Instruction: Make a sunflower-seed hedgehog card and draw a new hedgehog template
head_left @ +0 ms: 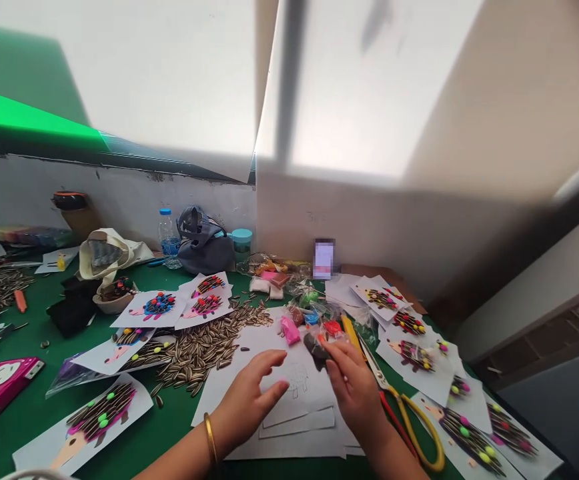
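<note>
My right hand (353, 383) pinches a dark grey-black lump (314, 348), which looks like modelling clay. Its fingers cover part of the lump. My left hand (254, 395), a gold bangle on the wrist, hovers with thumb and fingers apart and nothing between them. Below both hands lies white paper (227, 417) with a faint pencil drawing (297, 381) of an animal and cut paper strips (299, 425). Just beyond are pink clay (290, 330), red clay (333, 327) and blue clay (311, 317), some in clear wrappers.
Sunflower seeds (199, 353) are heaped left of the paper. Yellow-handled scissors (419, 420) lie at the right. Hedgehog pictures (99, 417) made with seeds and clay dots surround the workspace. A phone (323, 260), water bottle (169, 241) and dark bag (203, 250) stand along the wall.
</note>
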